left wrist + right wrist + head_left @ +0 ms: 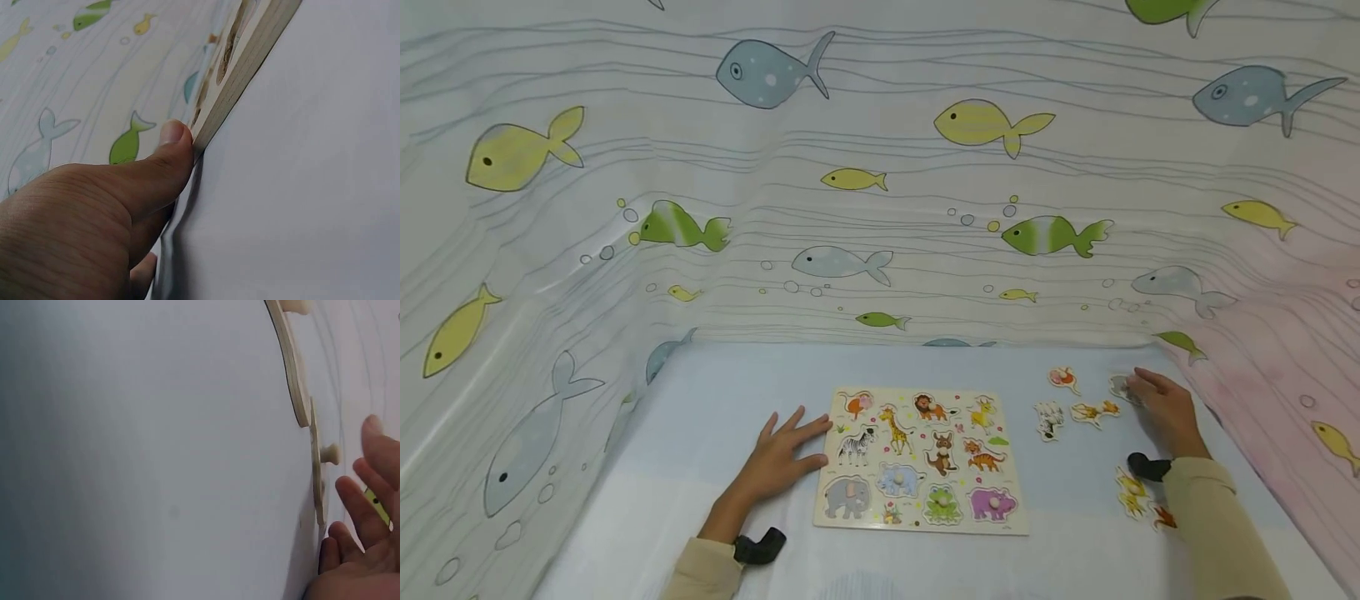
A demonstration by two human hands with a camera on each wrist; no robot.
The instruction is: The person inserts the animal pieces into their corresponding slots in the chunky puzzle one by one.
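A wooden animal puzzle board (887, 397) lies flat on the table. Knobbed blue elephant-like (891, 485), frog (940, 512) and purple hippo (982, 503) pieces sit in it. My left hand (777, 464) has its fingers spread at the board's left side; in the left wrist view the thumb (159, 165) is against the board's edge (234, 87). At the far right, my right hand (1171, 417) is beside a grey piece (1120, 387), partly hidden by the fingers. In the right wrist view its fingers (356, 509) are apart, near a knobbed piece (317, 472), not around it.
Loose pieces lie right of the board: a red-orange one (1062, 378), a zebra (1049, 422), a giraffe (1086, 412) and a yellow animal (1130, 492). A brownish piece (1163, 518) is partly covered by the right sleeve. A fish-patterned curtain (917, 233) surrounds the table.
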